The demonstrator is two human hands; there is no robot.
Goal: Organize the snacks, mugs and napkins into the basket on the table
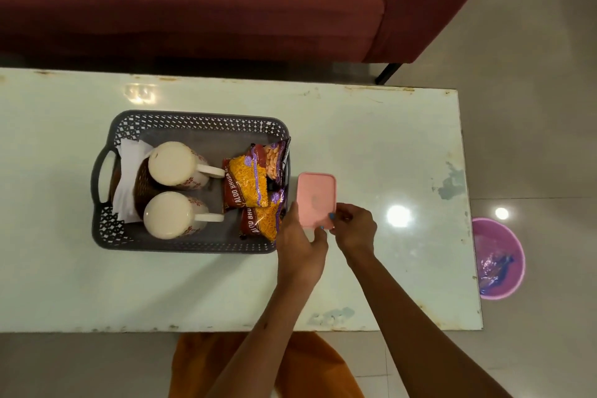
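Note:
A grey perforated basket (193, 121) sits on the white table (371, 139). Inside it, two cream mugs (176, 163) (171, 215) lie with handles pointing right, beside a brown holder with white napkins (127, 171) at the left end. Several snack packets (247, 182) (274, 158) (258, 223) fill the right end. Just right of the basket, both hands hold a pink-lidded box (316, 197) at its near end: my left hand (300, 244) on the near-left corner, my right hand (355, 228) on the near-right corner.
A dark red sofa (226, 0) runs along the far side of the table. A pink bucket (499, 257) with blue plastic inside stands on the tiled floor past the table's right edge. Orange clothing (200, 362) shows below the near edge.

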